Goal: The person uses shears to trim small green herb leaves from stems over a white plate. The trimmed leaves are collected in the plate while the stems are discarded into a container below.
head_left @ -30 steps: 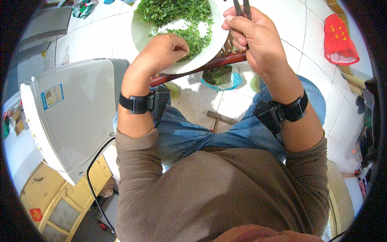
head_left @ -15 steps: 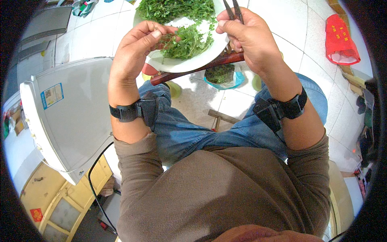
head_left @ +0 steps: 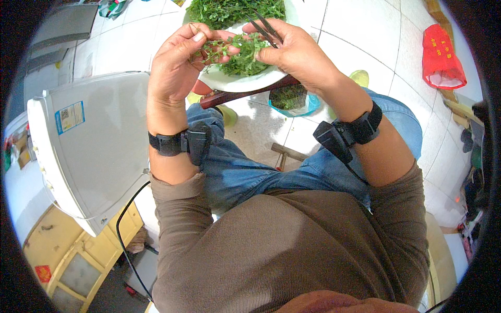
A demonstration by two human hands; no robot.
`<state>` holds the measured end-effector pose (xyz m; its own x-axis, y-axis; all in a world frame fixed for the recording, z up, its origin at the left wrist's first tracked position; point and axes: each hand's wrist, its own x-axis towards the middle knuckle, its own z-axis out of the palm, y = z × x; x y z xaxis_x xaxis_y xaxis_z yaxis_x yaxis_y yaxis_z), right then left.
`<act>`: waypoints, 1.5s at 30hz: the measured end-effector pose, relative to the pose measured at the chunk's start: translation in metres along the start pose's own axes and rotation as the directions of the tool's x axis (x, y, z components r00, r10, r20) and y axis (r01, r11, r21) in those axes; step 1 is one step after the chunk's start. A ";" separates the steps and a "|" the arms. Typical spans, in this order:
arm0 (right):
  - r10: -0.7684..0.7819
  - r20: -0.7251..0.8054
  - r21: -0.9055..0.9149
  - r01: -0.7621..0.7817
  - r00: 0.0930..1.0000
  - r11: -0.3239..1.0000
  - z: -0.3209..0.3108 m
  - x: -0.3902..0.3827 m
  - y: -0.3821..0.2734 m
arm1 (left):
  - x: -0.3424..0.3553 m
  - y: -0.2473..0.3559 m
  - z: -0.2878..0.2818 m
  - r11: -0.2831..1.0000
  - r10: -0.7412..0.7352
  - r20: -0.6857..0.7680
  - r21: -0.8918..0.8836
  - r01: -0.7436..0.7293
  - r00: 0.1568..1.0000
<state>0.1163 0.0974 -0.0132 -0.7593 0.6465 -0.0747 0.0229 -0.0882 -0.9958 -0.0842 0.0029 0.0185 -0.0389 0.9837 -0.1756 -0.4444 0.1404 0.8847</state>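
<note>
My left hand (head_left: 180,57) is closed, its thumb and fingers pinching thin sprigs of leafy greens (head_left: 211,51) over the near left rim of a white bowl (head_left: 237,82). My right hand (head_left: 295,52) grips a dark two-pronged tool (head_left: 266,30); whether it is scissors or tweezers I cannot tell. Its slim prongs point up and left, slightly apart. The right thumb tip lies against a clump of leaves (head_left: 245,60) in the near part of the bowl. A larger heap of greens (head_left: 235,11) fills the far part.
Beneath the bowl is a dark red wooden edge (head_left: 229,98). A blue plastic bag (head_left: 310,105) with dark greens sits below it on the tiled floor. A white appliance (head_left: 99,141) stands left, a red bag (head_left: 441,57) far right. A black cable (head_left: 120,224) hangs lower left.
My right hand has come left and down toward the near clump, and its tool has tipped leftward. My left hand has shifted slightly right, still pinching sprigs.
</note>
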 end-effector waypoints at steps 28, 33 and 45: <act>0.299 0.168 0.599 -0.338 0.939 0.726 -0.018 0.004 -0.005 | -0.002 -0.041 0.012 0.625 0.160 -0.005 0.774 -0.097 0.987; 0.273 0.232 0.608 -0.358 0.934 0.709 -0.012 0.003 -0.003 | -0.002 -0.046 0.026 0.869 -0.118 -0.072 0.476 0.138 0.990; 0.278 0.190 0.620 -0.335 0.942 0.710 -0.013 0.001 -0.006 | -0.007 -0.031 0.016 0.866 -0.021 -0.143 0.491 0.089 0.990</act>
<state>0.1239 0.1078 -0.0083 -0.8320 0.4403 -0.3375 -0.1326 -0.7486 -0.6497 -0.0556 -0.0061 -0.0010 -0.1569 0.9545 -0.2536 0.0512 0.2643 0.9631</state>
